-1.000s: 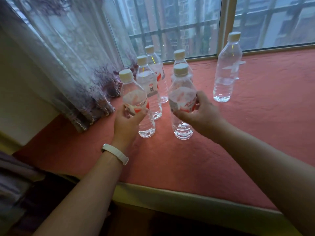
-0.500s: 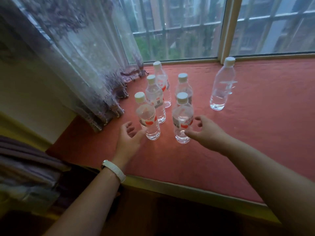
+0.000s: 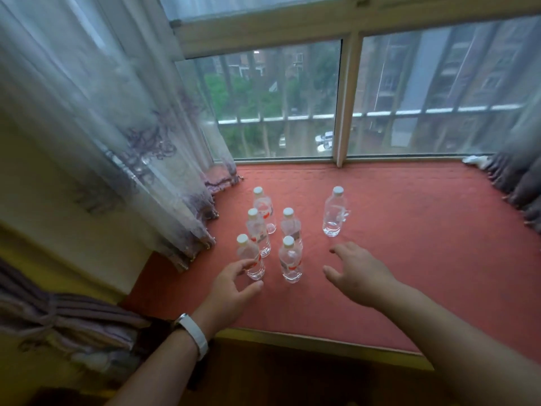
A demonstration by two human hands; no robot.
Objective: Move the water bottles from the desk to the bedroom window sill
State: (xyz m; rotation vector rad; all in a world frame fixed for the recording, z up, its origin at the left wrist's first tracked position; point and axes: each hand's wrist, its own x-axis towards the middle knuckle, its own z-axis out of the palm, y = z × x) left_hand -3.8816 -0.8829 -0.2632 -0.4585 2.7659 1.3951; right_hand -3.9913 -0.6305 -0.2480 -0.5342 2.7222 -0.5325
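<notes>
On the sill (image 3: 409, 259) below the window (image 3: 278, 98), six upright bottles (image 3: 290, 259) stand, with left hand (image 3: 231, 284) and right hand (image 3: 355, 273) just farther from the window, fingers spread, holding nothing; the bottles look light, thin-walled, easily tipped, best gripped round the middle.

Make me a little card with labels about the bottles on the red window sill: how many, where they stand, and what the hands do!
Place: red padded window sill
Count: six clear plastic water bottles with white caps, all upright
Group: five close together, left side
Loner: sixth bottle apart on the right
Left hand: open, beside front-left bottle; touch unclear
Right hand: open, holding nothing
</notes>
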